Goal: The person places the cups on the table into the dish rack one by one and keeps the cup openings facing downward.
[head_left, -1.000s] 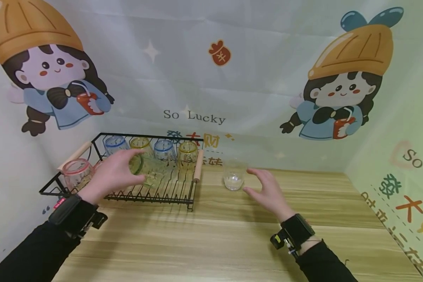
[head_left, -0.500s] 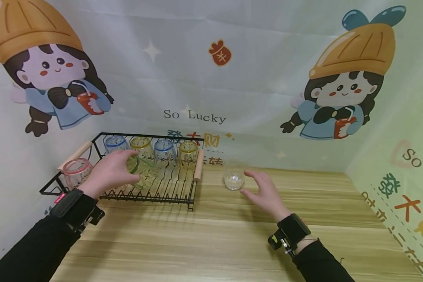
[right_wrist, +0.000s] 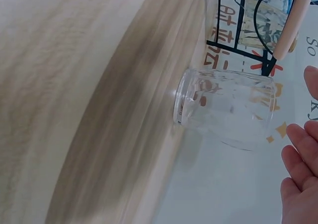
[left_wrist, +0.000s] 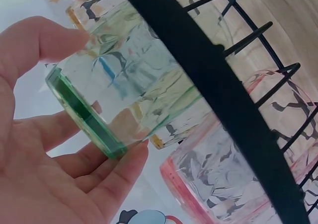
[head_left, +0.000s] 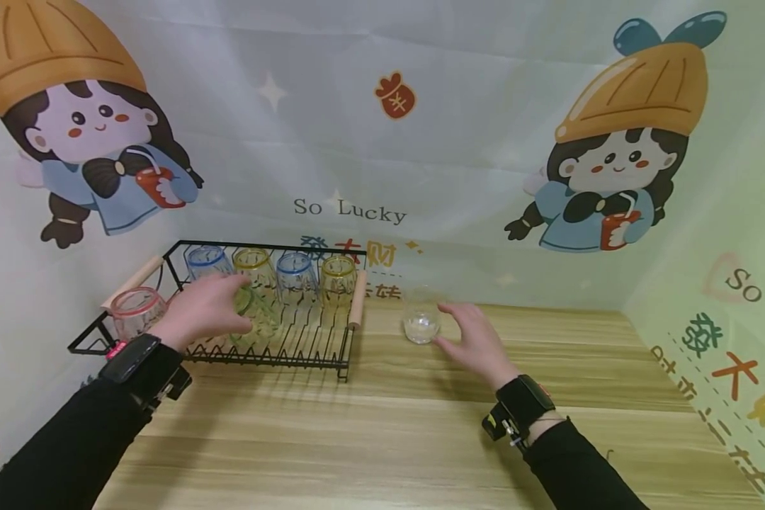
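Observation:
My left hand is over the black wire rack, holding a green-tinted glass. In the left wrist view the thumb and fingers grip this glass around its thick green base, and its mouth points down among the wires. Beside it in that view, a pink-based glass also stands upside down. On the table right of the rack, a clear glass stands upright. My right hand is at its right side, thumb and fingers spread apart; the right wrist view shows a gap between these fingers and the glass.
Along the rack's back row stand upturned glasses with blue and yellow bases. A pink glass is at the rack's left end. Wooden handles flank the rack. A printed cloth hangs behind the wooden table.
The green glass has shifted left and down and turned more upright in the rack with my left hand. My right hand has moved slightly left, closer to the clear glass.

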Action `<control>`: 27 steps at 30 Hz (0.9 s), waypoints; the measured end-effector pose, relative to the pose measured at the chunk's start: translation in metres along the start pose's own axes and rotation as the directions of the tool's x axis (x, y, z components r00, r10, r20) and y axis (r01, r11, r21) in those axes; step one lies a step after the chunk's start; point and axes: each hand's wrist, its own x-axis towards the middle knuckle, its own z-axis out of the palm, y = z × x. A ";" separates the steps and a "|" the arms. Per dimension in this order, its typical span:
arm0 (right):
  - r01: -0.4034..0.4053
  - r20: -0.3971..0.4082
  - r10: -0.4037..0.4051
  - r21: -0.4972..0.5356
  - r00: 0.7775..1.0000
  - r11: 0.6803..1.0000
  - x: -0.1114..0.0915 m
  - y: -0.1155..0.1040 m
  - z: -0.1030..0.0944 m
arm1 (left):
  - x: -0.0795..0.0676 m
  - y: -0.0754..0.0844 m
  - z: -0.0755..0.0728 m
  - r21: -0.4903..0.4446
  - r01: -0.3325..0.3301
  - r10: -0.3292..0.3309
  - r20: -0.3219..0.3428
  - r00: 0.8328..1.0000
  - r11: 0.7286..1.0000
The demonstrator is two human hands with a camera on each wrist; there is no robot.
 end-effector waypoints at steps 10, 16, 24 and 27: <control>-0.029 0.041 0.031 -0.037 0.999 0.999 0.009 -0.001 0.003 | 0.009 -0.004 0.002 0.021 0.000 -0.001 0.044 0.999 1.000; -0.001 0.032 0.003 -0.053 0.999 0.999 0.014 -0.004 0.002 | 0.011 -0.004 0.003 0.024 0.002 -0.003 0.060 0.998 1.000; -0.010 0.031 0.012 -0.063 0.999 0.998 0.018 -0.007 0.002 | 0.012 -0.002 0.003 0.041 0.010 -0.012 0.069 0.998 0.999; -0.010 0.038 0.012 -0.063 0.999 0.998 0.020 -0.008 0.003 | 0.012 -0.003 0.004 0.040 0.008 -0.011 0.074 0.997 0.999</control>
